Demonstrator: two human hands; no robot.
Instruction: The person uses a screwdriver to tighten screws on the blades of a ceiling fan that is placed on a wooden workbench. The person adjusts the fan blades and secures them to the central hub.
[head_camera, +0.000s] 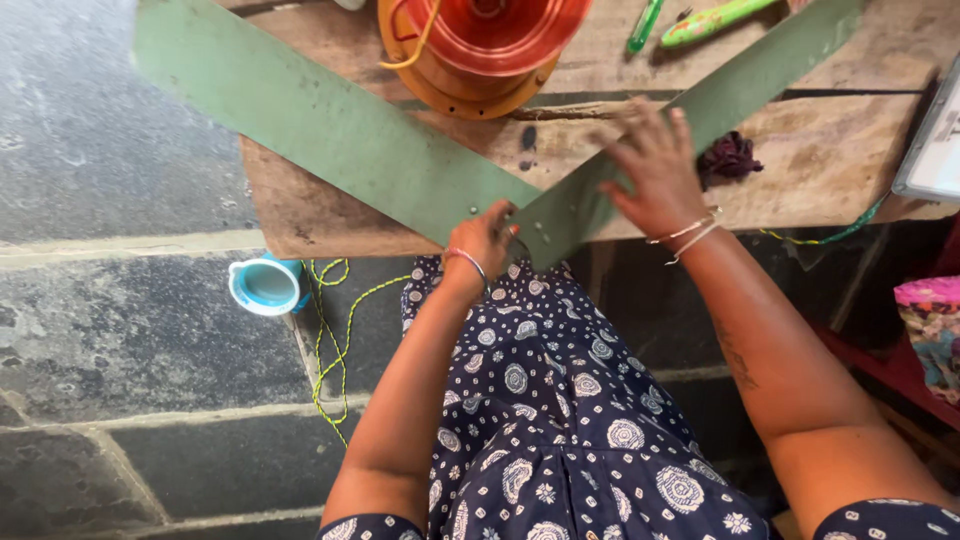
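Now left hand (485, 240) pinching blade (330, 130) end; right hand (655, 170) flat, spread on second blade (740, 75).

I see two green fan blades, flat metal, dull paint, worn. Left blade (320, 125) long, wide, runs from upper left down to bench edge, narrow end w/ small holes at centre. Right blade (720, 95) runs from upper right down to same spot, its lower end w/ holes overlapping/meeting left blade's end, forming V shape. Both lie flat on wood bench (830, 160), tips sticking past front edge. My left hand (485, 240) grips at joint; right hand (655, 170) pressed flat on right blade.
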